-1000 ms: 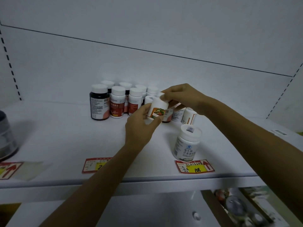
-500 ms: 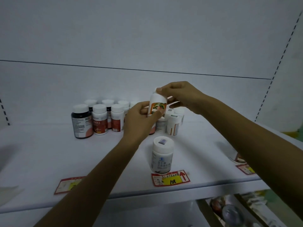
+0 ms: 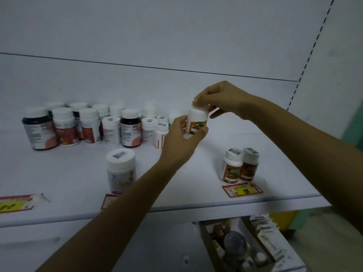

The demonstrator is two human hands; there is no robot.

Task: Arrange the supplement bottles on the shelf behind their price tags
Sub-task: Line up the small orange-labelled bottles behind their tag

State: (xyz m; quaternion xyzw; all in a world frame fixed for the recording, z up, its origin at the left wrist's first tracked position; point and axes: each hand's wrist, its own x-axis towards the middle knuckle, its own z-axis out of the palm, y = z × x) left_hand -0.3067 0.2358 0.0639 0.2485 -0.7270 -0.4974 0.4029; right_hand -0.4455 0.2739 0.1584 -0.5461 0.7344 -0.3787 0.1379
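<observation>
I hold a small white bottle with an orange label above the white shelf. My left hand grips its lower body, and my right hand pinches its cap from above. Two matching orange-label bottles stand at the right behind a red-and-yellow price tag. A larger white bottle stands behind another price tag, partly hidden by my left forearm. Several mixed bottles are clustered at the back left.
A third price tag lies at the front left edge. Below the shelf at the right, a cardboard box holds assorted items. The shelf's back panel and perforated upright close off the rear and right.
Both hands have carried the orange-label bottle to the right, away from the back cluster. The view has swung right, bringing the two orange-label bottles and their tag into sight.
</observation>
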